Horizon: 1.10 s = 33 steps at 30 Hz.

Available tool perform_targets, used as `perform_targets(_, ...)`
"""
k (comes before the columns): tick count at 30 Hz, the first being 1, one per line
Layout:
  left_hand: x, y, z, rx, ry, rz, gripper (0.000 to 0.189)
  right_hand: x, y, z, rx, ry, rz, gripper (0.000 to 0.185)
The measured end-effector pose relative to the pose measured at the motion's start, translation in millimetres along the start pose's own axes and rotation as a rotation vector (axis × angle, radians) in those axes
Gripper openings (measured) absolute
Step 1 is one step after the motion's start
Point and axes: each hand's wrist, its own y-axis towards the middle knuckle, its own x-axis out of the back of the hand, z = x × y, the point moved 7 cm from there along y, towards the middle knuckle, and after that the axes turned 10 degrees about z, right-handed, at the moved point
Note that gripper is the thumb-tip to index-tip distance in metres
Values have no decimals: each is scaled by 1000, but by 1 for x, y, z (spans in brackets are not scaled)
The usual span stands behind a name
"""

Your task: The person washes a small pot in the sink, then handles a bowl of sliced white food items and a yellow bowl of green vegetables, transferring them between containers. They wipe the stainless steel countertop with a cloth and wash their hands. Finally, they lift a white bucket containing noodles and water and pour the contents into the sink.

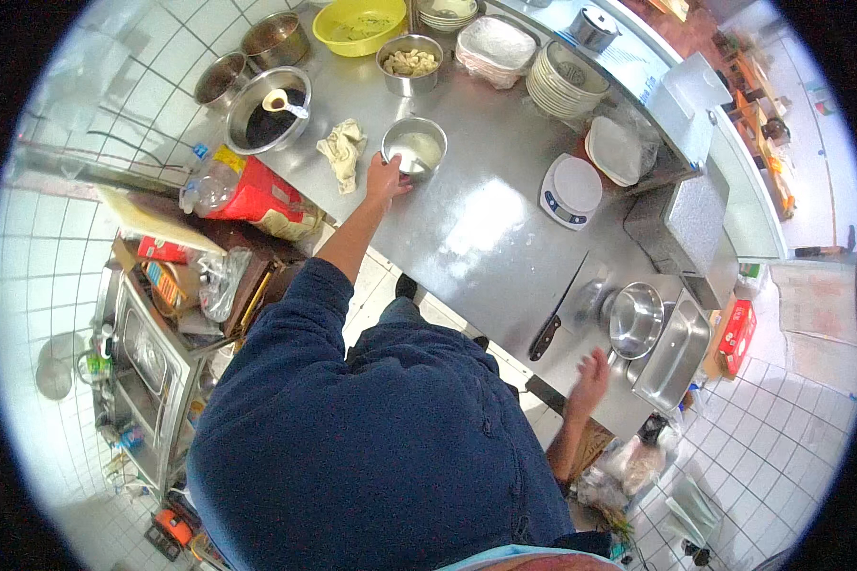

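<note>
My left hand (388, 178) grips the near-left rim of a round steel bowl (416, 148) with a pale content, at the back left of the steel worktop. A crumpled cream cloth (343, 153) lies just left of it. Over the worktop's right front edge is my right hand (591, 371), fingers partly spread, holding nothing. Near it lie a knife with a dark handle (545, 337), an empty steel bowl (636, 320) and a rectangular steel pan (675, 355). A white kitchen scale (573, 190) sits farther back.
Along the back stand a yellow basin (361, 27), a steel pot of pale pieces (408, 64), foil containers (495, 44) and stacked plates (565, 80). A bowl of dark liquid (268, 118) holds a ladle at left. A metal box (678, 221) stands at right.
</note>
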Motion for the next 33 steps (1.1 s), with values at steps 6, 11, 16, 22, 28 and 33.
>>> perform_targets(6,-37,21,-16,-72,67,120,33,-150,8,49,40,-76,324,28)
perform_targets(11,-96,24,-5,49,52,211,45,-193,25,61,11,-71,426,28)
perform_targets(16,-157,26,15,149,38,472,54,-213,62,54,127,-256,547,31)
perform_targets(22,-102,92,-9,130,-152,241,51,-256,109,56,249,-272,636,31)
perform_targets(28,-11,196,-88,32,-138,-117,57,-290,112,82,256,-292,745,30)
perform_targets(33,-7,236,-104,10,-77,-42,46,-325,90,112,136,-146,801,29)
